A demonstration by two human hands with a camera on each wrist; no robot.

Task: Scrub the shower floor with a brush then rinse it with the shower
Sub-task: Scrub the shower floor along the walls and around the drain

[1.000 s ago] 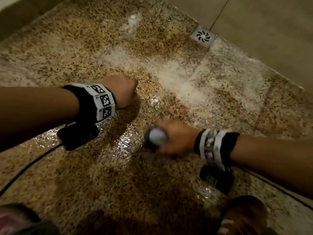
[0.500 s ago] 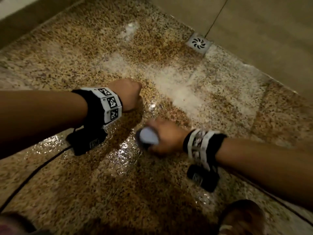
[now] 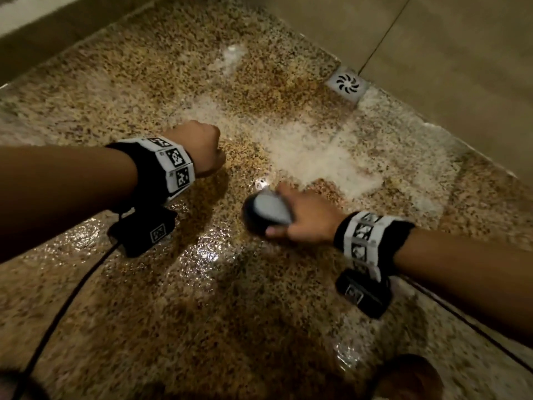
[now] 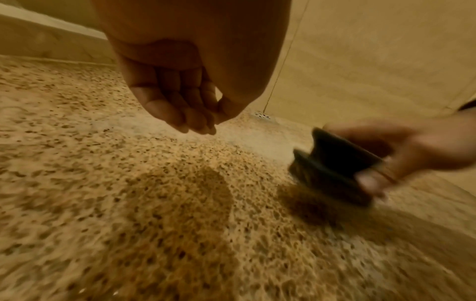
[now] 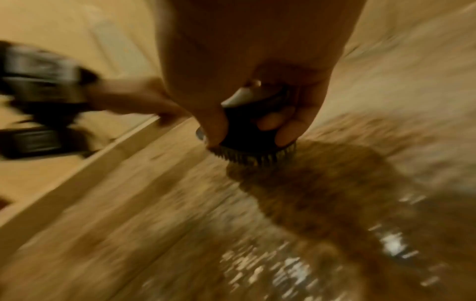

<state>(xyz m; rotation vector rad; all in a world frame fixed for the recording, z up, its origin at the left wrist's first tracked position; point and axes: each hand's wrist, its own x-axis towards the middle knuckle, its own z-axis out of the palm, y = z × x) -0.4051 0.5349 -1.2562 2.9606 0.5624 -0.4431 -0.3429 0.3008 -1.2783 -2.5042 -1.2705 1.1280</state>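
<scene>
A round scrub brush (image 3: 266,212) with a grey top and dark body stands bristles-down on the wet speckled shower floor (image 3: 202,313). My right hand (image 3: 302,217) grips it from above, thumb on one side and fingers on the other (image 5: 247,130). In the left wrist view the brush (image 4: 332,163) is blurred with motion. My left hand (image 3: 199,148) hovers over the floor to the brush's left, fingers curled in and holding nothing (image 4: 185,101). White foam (image 3: 311,157) covers the floor just beyond the brush.
A square white drain (image 3: 347,85) sits in the far corner where the beige tiled wall (image 3: 461,53) meets the floor. A raised sill runs along the far left. A foot (image 3: 406,379) stands at the bottom right. Black cables (image 3: 57,319) trail from both wrists.
My right hand has slid the brush across the wet floor near the foam's edge. The left hand stays curled beside it, barely shifted.
</scene>
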